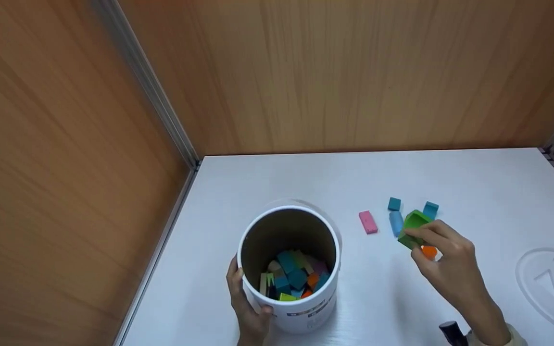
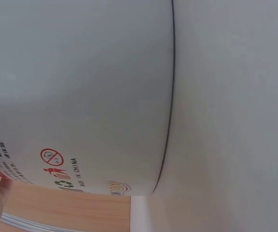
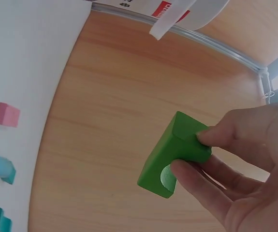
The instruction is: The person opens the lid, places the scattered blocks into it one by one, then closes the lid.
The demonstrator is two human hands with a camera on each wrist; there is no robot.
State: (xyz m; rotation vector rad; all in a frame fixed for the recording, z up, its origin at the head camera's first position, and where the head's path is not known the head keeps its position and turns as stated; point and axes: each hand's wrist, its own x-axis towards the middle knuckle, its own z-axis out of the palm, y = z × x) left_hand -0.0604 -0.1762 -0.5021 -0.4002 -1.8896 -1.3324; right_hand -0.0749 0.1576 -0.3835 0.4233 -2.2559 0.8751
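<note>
My right hand [image 1: 452, 262] pinches a green arch block [image 1: 416, 218] between thumb and fingers, up over the right part of the table. The right wrist view shows the green block [image 3: 163, 154] with its round cut-out facing the fingertips. My left hand [image 1: 250, 319] grips a white bucket [image 1: 306, 319] at its left side, thumb toward the front. Inside the bucket lie several blocks [image 1: 297, 278] in teal, orange, yellow-green and pale wood. Close up, the left wrist view has the bucket's printed wall [image 2: 90, 106]; little of the left hand shows there.
Right of the bucket, a pink block [image 1: 368, 222], a teal cube [image 1: 394, 203], a blue cylinder [image 1: 396, 223], another teal block [image 1: 430, 209] and an orange block [image 1: 429, 252] lie on the white table [image 1: 200, 250]. A clear round lid [image 1: 527, 283] lies farther right. Wood panels [image 1: 368, 77] enclose the table.
</note>
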